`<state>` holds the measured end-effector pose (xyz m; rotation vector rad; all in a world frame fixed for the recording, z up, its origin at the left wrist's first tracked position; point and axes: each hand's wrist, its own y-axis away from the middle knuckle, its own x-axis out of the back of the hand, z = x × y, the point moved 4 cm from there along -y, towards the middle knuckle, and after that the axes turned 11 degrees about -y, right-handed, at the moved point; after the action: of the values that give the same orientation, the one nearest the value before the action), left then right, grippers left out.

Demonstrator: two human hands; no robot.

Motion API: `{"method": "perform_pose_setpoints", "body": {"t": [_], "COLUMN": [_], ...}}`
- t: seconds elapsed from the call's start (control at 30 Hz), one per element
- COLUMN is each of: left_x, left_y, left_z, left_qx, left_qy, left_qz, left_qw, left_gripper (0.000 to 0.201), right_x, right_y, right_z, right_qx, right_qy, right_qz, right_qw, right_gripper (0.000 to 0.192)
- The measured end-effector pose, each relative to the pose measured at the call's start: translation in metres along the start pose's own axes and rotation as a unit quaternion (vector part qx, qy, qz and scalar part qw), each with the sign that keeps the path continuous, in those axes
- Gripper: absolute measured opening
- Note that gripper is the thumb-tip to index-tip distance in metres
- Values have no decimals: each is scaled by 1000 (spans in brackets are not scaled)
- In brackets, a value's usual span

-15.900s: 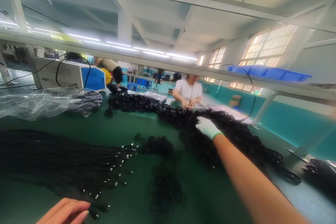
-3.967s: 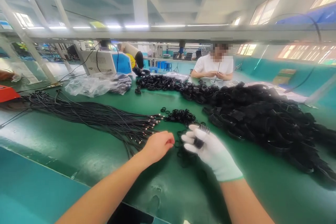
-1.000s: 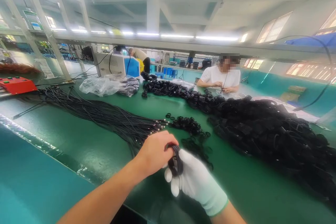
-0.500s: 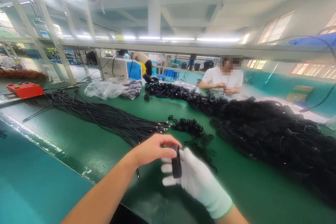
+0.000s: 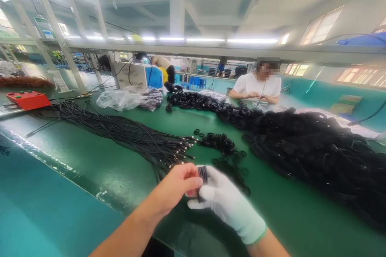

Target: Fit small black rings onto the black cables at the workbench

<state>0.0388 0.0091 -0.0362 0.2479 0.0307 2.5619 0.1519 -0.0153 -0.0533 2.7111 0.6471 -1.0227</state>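
Holding black loops (image 5: 203, 173), bare left fingers (image 5: 191, 184) and gloved right fingers (image 5: 208, 193) clamp them, any lettering illegible.

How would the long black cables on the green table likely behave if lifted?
The long black cables would probably sag, since they lie in loose curves. They may also snag on one another, as many overlap.

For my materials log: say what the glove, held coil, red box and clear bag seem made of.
Glove: probably knit fabric, matte white; it hugs the fingers.
Coil: likely rubber or plastic on the outside, black; ridges catch faint highlights.
Red box: smooth and evenly coloured, either plastic or painted metal; can't tell.
Bag: thin plastic film, glossy, see-through and crumpled.
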Motion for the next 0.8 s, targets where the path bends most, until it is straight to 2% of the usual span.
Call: {"method": "perform_pose_setpoints", "body": {"t": [0.1,0.2,0.27,0.33,0.37,0.43,0.5,0.63,0.7,0.8], "left_x": [0,-2,1,7,8,7,4,7,9,14], "left_y": [-3,-3,-1,4,6,8,7,0,-4,-7], "left_z": [-1,1,4,9,12,14,10,4,7,18], "left_qx": [-3,8,11,-25,-59,-129,-180,-206,-188,-148], "left_qy": [-6,-59,-151,-274,-329,-403,-422,-364,-354,-338], "left_qz": [-2,-22,18,112,154,189,195,218,216,178], "left_qw": [1000,998,988,955,930,886,867,882,890,912], "left_gripper": [9,13,12,11,18,33,34,32,32,22], "right_x": [4,7,8,9,8,7,4,-1,1,7], "right_y": [2,3,3,1,1,0,-1,2,3,4], "right_z": [2,3,5,6,7,7,6,7,8,7], "right_qx": [4,1,-6,-14,-16,-16,-13,-25,-26,-24], "right_qy": [7,11,-10,-17,-10,14,27,-12,-37,-106], "right_qz": [26,28,18,19,26,40,41,3,-12,-54], "right_qw": [1000,1000,1000,1000,999,999,999,1000,999,993], "right_gripper": [42,38,37,40,42,47,51,50,45,35]}}
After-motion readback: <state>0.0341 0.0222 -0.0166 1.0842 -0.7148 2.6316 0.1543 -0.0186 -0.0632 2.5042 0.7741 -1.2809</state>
